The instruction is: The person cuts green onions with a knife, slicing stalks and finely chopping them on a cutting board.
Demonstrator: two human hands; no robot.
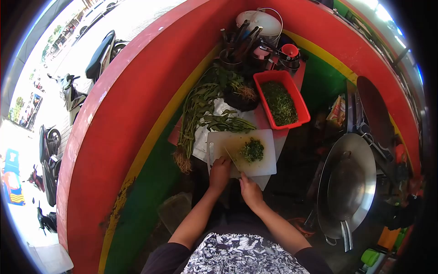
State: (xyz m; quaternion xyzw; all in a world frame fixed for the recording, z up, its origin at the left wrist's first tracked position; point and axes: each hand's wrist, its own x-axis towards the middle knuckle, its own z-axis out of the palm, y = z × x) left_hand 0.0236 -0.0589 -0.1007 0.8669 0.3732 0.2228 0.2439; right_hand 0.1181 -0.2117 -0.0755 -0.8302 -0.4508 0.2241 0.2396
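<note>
My right hand [250, 189] is closed around the handle of a knife [233, 160] at the near edge of a white cutting board [266, 166]. The thin blade slants up and to the left over the board. Just left of the blade, my left hand [220, 173] rests on the board with its fingers curled; whatever they hold, if anything, is hidden. A small heap of chopped greens [252, 150] lies on the right half of the board. Beyond the board, leafy stalks [228, 122] with roots on some of them are spread over a pale sheet.
A red basin [303, 119] full of chopped greens stands behind the board, to the right. Dark-handled utensils in a pot [229, 61] and a lidded white bucket [260, 23] fill the back corner. Right is a large wok [349, 182]; a red wall [123, 91] curves along the left.
</note>
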